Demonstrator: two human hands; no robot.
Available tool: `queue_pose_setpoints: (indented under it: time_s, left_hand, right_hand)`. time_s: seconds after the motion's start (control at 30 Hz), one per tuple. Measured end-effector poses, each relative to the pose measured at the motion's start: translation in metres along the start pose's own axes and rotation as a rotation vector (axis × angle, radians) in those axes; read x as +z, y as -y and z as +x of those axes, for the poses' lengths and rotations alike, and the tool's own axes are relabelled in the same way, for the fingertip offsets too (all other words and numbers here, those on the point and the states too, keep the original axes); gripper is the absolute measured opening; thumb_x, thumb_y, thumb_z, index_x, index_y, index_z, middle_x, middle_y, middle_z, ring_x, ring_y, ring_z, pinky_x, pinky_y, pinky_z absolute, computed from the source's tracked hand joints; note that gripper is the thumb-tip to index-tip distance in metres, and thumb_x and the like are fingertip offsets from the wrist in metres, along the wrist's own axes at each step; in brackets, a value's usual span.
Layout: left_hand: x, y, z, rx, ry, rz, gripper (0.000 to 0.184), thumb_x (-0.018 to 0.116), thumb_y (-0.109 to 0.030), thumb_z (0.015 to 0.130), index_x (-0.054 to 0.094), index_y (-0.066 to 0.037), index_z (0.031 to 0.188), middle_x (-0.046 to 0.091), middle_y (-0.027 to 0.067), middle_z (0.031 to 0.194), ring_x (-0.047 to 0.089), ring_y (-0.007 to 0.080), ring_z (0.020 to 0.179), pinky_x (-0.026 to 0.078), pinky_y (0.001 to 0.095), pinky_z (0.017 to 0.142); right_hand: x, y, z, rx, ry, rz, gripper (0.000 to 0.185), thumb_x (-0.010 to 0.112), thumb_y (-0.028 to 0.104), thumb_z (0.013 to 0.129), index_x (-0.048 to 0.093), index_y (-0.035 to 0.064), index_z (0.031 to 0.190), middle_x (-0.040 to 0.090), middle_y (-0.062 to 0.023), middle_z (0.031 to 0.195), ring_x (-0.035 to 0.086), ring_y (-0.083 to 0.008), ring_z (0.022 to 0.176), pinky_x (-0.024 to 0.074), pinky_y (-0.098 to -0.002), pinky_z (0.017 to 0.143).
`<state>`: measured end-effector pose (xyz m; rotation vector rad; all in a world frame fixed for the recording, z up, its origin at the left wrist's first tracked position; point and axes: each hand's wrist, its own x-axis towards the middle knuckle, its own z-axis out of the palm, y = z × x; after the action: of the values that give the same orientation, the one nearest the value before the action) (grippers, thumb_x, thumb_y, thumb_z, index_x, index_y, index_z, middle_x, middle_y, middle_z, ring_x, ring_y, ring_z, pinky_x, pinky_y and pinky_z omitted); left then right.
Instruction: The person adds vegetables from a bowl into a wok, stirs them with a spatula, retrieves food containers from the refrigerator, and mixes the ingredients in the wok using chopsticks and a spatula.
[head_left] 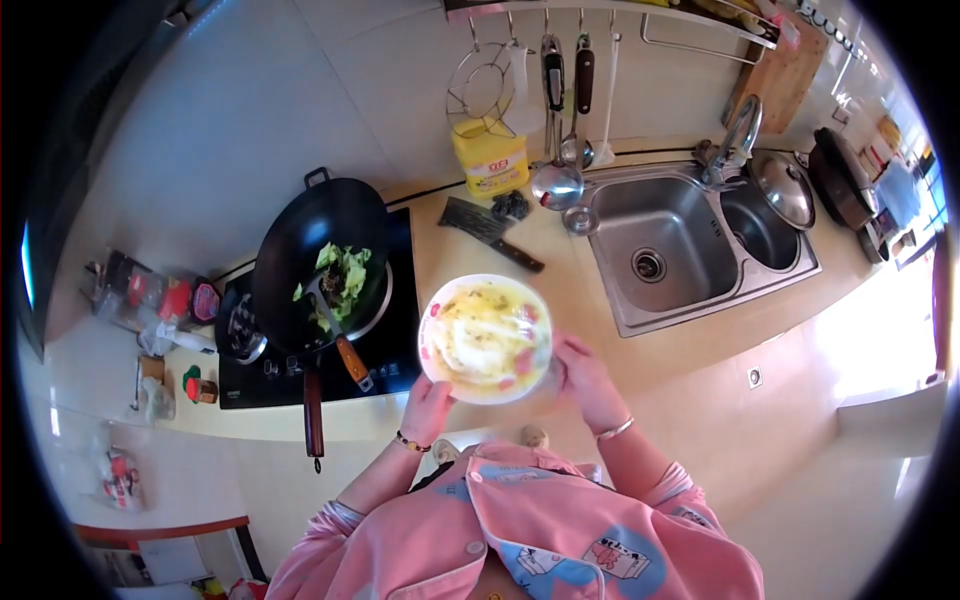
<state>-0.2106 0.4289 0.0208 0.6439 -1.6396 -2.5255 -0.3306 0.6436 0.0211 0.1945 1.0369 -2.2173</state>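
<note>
Patterned white plate (pixel 490 397) held over the counter edge beside a wok of greens

Head view: The left hand (pixel 429 408) is closed around the near-left rim of the round, shiny white plate marked with red-pink patches, its thumb at the rim and the other fingers hidden. The right hand (pixel 583 375) is half curled at the plate's right edge; blur hides whether it truly grips. Yellowish food or liquid (pixel 462 312) and a bright glare cover the plate's middle.

To the left, a deep black wok (pixel 280 235) sits tilted on a black glass-topped stove (pixel 402 300). Chopped pale-green leafy vegetables (pixel 348 280) lie in it, with the metal blade of a wooden-handled spatula (pixel 350 358) among them, its handle leaning out over the near rim.

Beyond the plate, a dark-bladed cleaver (pixel 480 223) lies on the beige countertop (pixel 560 265), near a yellow plastic jug (pixel 492 165). To the right is a double-bowl stainless steel sink (pixel 665 220) under a curved chrome faucet (pixel 745 125).
</note>
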Motion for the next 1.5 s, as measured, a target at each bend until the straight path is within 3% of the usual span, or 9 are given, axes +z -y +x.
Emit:
queue_pose_setpoints:
  time_s: [0.2,0.33,0.5,0.63,0.9,1.03,1.13,1.37,1.5]
  left_hand:
    - [-0.002,-0.005,0.001,-0.182,0.032,-0.049,0.036,0.040,0.003,0.081,0.047,0.003,0.116,0.052,0.0130,0.116,0.053,0.0245,0.106,0.043,0.0379,0.092]
    - [-0.025,0.015,0.011,-0.304,0.019,-0.122,0.035,0.041,0.004,0.080,0.047,0.005,0.115,0.052,0.0147,0.115,0.052,0.0264,0.107,0.043,0.0396,0.093]
    - [-0.038,0.054,0.033,-0.285,-0.063,-0.327,0.032,0.043,0.005,0.080,0.047,0.008,0.111,0.052,0.0176,0.114,0.052,0.0296,0.107,0.043,0.0416,0.093]
    - [-0.035,0.069,0.060,-0.274,-0.157,-0.420,0.031,0.045,0.006,0.080,0.046,0.009,0.111,0.052,0.0200,0.113,0.054,0.0323,0.104,0.043,0.0450,0.093]
    - [-0.041,0.110,0.095,-0.222,-0.179,-0.408,0.023,0.052,-0.003,0.084,0.051,0.009,0.104,0.058,0.0158,0.101,0.059,0.0252,0.094,0.051,0.0333,0.082]
    - [-0.037,0.076,0.066,-0.213,-0.200,-0.011,0.017,0.055,-0.015,0.084,0.060,0.001,0.089,0.062,0.0090,0.081,0.061,0.0162,0.075,0.050,0.0249,0.072]
    - [-0.081,0.076,0.041,-0.235,0.128,0.642,0.032,0.059,-0.021,0.086,0.054,0.000,0.109,0.060,0.0072,0.097,0.060,0.0131,0.080,0.049,0.0240,0.072]
    - [-0.207,0.070,-0.106,-0.288,-0.260,0.192,0.031,0.060,-0.022,0.085,0.056,-0.004,0.109,0.061,0.0058,0.094,0.060,0.0145,0.085,0.051,0.0289,0.072]
    - [-0.247,0.037,-0.146,-0.225,-0.430,0.045,0.030,0.057,-0.024,0.086,0.055,-0.003,0.108,0.061,0.0073,0.093,0.060,0.0159,0.083,0.052,0.0295,0.072]
  right_hand:
    - [-0.027,0.032,0.054,0.010,0.294,-0.059,0.028,0.050,0.014,0.090,0.055,-0.0010,0.113,0.062,-0.0054,0.091,0.059,-0.0097,0.071,0.0483,-0.0202,0.061]
    - [-0.024,0.057,0.059,-0.069,0.146,-0.005,0.024,0.052,0.012,0.089,0.057,-0.0011,0.109,0.061,-0.0044,0.090,0.058,-0.0114,0.074,0.0486,-0.0218,0.065]
    - [-0.049,0.071,0.061,-0.480,0.171,-1.116,0.024,0.051,0.005,0.085,0.057,0.0025,0.108,0.060,-0.0104,0.096,0.060,-0.0211,0.086,0.0481,-0.0311,0.077]
    - [-0.080,0.026,0.056,-0.874,-0.147,-1.795,0.031,0.055,0.002,0.076,0.055,0.0033,0.108,0.057,-0.0160,0.102,0.057,-0.0351,0.083,0.0454,-0.0401,0.079]
    - [0.024,-0.002,0.007,-0.562,0.188,-1.417,0.026,0.057,0.006,0.083,0.055,0.0037,0.109,0.062,-0.0104,0.086,0.062,-0.0185,0.071,0.0491,-0.0292,0.063]
    - [0.076,-0.021,-0.007,-0.447,0.352,-1.412,0.027,0.057,0.007,0.083,0.054,0.0039,0.110,0.062,-0.0109,0.090,0.062,-0.0184,0.076,0.0491,-0.0285,0.066]
    - [0.117,-0.039,-0.012,-0.521,0.471,-1.399,0.027,0.058,0.010,0.083,0.054,0.0037,0.110,0.062,-0.0118,0.091,0.063,-0.0198,0.077,0.0492,-0.0282,0.068]
    - [0.216,-0.095,0.000,-0.808,0.531,-1.670,0.053,0.065,0.025,0.078,0.043,0.0041,0.122,0.055,-0.0192,0.103,0.056,-0.0340,0.091,0.0468,-0.0397,0.076]
    - [0.250,-0.120,0.024,-0.599,0.472,-1.947,0.060,0.059,0.017,0.077,0.031,0.0057,0.129,0.054,-0.0248,0.099,0.054,-0.0414,0.092,0.0453,-0.0439,0.079]
